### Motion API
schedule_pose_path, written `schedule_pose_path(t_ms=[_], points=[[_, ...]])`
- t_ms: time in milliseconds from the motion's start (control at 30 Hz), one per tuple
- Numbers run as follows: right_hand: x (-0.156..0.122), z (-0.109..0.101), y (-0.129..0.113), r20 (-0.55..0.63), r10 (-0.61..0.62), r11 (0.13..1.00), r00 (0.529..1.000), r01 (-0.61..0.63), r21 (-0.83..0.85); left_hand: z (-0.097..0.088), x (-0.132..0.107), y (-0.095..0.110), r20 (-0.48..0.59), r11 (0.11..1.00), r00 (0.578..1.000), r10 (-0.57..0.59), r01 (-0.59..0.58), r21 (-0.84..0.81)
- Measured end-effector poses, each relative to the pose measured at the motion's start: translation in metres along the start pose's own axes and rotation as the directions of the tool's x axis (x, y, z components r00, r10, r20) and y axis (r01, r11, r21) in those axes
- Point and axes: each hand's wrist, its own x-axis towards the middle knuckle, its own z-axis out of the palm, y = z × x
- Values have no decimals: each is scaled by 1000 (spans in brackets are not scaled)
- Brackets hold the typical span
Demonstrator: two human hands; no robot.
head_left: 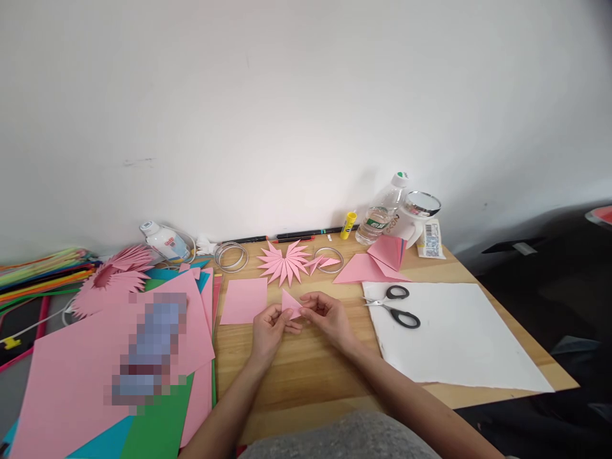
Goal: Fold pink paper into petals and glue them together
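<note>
Between my two hands is a small pink paper (291,305) folded to a triangle, its point upward. My left hand (268,331) pinches its left lower part with the thumb on top. At its right corner my right hand (329,319) grips it between thumb and fingers. Just behind the hands lies a pink paper star of folded points (283,262), open at its top. Beside it rest small folded pink pieces (323,262). A flat pink paper rectangle (245,301) lies to the left of my hands.
Black-handled scissors (401,308) lie on a white board (459,338) at right. Behind stand a water bottle (377,217), a white mug (412,223) and a yellow glue stick (349,225). Coloured sheets (162,414) and a pink folded ring (112,280) cover the left side.
</note>
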Motion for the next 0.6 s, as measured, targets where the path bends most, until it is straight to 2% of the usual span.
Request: schedule_pose_path(t_ms=[167, 333, 600], points=[[1, 1, -2, 58, -16, 999, 998, 18, -48, 1, -1, 3, 24, 1000, 1000, -5, 4, 13], [1, 1, -5, 82, -26, 1000, 996, 27, -14, 2, -2, 7, 81, 1000, 997, -9, 7, 26], [1, 1, -10, 88, -23, 1000, 996, 23, -6, 2, -2, 10, 57, 998, 998, 33, -36, 55]])
